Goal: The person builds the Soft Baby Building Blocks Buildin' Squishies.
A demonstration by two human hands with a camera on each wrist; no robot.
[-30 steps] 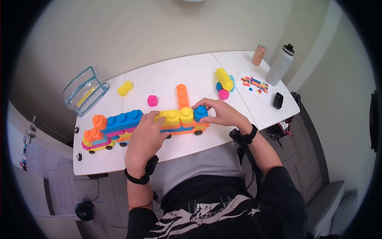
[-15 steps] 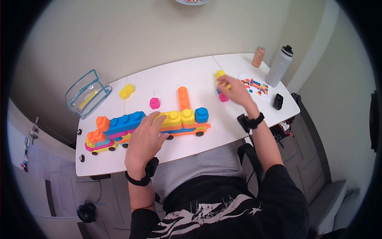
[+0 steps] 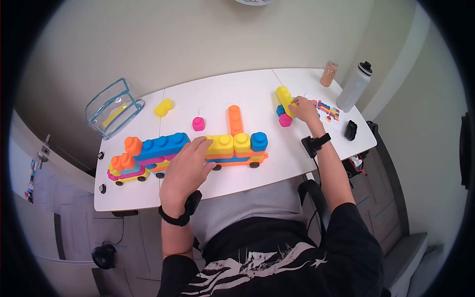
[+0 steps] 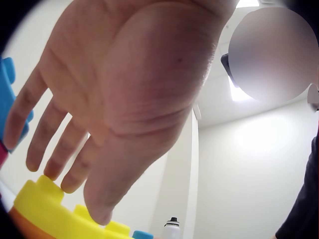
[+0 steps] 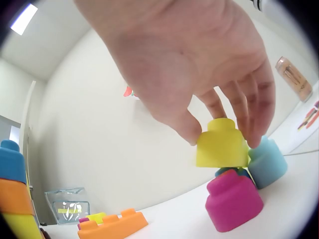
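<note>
My right hand (image 3: 306,110) is at the small pile on the right of the table, thumb and fingers on opposite sides of a long yellow block (image 5: 222,144). Beneath and beside that block lie a pink block (image 5: 233,201), a light blue block (image 5: 267,162) and a darker blue one (image 3: 280,110). My left hand (image 3: 185,166) stays over the middle of a block train, fingers extended, fingertips right at a studded yellow block (image 4: 45,201). Part of the train is hidden behind it. A small blue block (image 3: 259,142) tops the train's right end.
Behind the train lie an orange block (image 3: 235,120), a pink block (image 3: 198,123) and a yellow block (image 3: 164,107). A clear bag (image 3: 115,109) stands far left. A bottle (image 3: 354,89), a can (image 3: 329,74), a picture sheet (image 3: 327,111) and a black case (image 3: 351,130) occupy the right.
My right hand has let go of the blue block at the train's right end, moved right and away from me, and taken hold of the long yellow block. The left hand keeps its place.
</note>
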